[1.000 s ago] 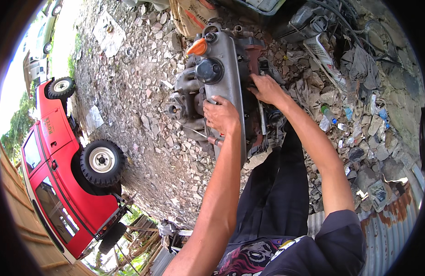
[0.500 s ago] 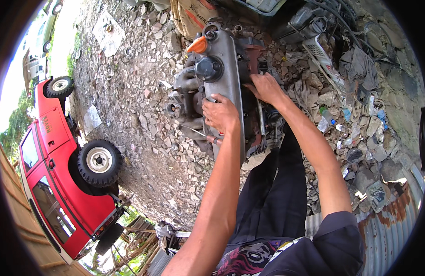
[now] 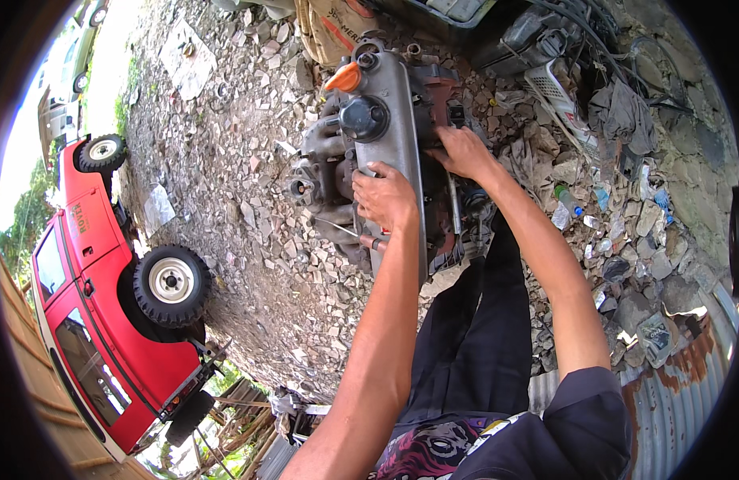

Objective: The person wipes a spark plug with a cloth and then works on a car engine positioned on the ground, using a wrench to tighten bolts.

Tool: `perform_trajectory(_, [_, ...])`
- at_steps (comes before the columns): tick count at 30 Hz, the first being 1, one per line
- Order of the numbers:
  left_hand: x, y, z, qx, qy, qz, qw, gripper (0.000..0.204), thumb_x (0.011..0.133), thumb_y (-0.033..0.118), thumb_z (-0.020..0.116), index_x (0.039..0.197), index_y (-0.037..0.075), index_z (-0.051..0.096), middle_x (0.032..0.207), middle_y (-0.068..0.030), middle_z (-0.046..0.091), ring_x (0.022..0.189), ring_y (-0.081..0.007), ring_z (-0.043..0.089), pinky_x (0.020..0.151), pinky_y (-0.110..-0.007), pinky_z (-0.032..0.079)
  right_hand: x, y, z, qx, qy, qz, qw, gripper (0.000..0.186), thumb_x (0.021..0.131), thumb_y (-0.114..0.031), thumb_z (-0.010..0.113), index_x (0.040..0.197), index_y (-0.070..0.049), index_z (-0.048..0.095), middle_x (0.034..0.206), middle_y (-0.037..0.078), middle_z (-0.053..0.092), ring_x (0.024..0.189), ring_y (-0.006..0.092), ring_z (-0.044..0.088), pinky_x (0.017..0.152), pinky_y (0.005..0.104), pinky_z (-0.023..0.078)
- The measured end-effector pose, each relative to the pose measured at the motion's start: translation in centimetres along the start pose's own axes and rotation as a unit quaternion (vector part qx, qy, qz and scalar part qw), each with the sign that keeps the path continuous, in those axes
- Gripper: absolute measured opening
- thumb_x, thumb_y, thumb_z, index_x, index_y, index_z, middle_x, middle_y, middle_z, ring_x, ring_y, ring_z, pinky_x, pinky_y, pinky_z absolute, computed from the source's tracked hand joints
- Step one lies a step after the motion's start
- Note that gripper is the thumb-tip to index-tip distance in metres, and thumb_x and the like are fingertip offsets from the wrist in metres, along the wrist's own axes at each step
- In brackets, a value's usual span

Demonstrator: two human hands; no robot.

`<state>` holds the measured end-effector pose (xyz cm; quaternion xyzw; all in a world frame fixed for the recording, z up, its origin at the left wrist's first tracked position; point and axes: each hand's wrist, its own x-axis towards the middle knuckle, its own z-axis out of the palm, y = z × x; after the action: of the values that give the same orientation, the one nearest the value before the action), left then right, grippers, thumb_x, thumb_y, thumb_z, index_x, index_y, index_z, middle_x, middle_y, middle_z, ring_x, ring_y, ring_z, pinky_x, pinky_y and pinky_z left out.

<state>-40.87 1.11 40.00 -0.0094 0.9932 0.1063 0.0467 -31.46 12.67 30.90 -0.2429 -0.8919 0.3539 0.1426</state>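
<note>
An engine (image 3: 329, 210) sits on the stony ground in front of me, with a long grey valve cover (image 3: 395, 108) along its top. A black round cap (image 3: 364, 119) and an orange funnel-shaped piece (image 3: 344, 78) are at the cover's far left. My left hand (image 3: 384, 197) lies over the cover, its closed fingers curled at the left edge beside the manifold pipes. On the engine's right side, my right hand (image 3: 463, 152) is closed with fingers bent down against the side below the cover. Its fingertips are partly hidden, and what they grip cannot be made out.
A red off-road vehicle (image 3: 113, 296) stands at the left. Behind the engine are a brown sack (image 3: 329, 32) and a dark tub (image 3: 457, 12). A white plastic crate (image 3: 555, 92), rags, a green bottle (image 3: 563, 194) and rubble lie to the right, before a stone wall (image 3: 693, 152).
</note>
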Motion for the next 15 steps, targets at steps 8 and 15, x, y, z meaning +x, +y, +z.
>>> perform_trajectory(8, [-0.07,0.03,0.15,0.005,0.008,0.005,1.0,0.05,0.1,0.038,0.039,0.12,-0.003,0.058,0.12,-0.0218,0.064,0.114,-0.0383,0.059,0.098,-0.051,0.042,0.3,0.1,0.06,-0.046,-0.076,0.053,0.995,0.034,0.087,-0.027,0.072,0.1,0.002,0.059,0.09,0.025,0.069,0.088,0.0408,0.066,0.081,0.0493,0.049])
perform_trajectory(15, [-0.15,0.05,0.32,0.01,0.014,0.009,1.0,0.047,0.1,0.036,0.04,0.119,-0.003,0.058,0.118,-0.0205,0.064,0.112,-0.0367,0.06,0.096,-0.05,0.043,0.18,0.35,0.0,0.002,-0.019,0.004,1.0,0.031,0.087,-0.026,0.072,0.093,0.003,0.06,0.079,0.025,0.068,0.081,0.0449,0.066,0.077,0.0534,0.051])
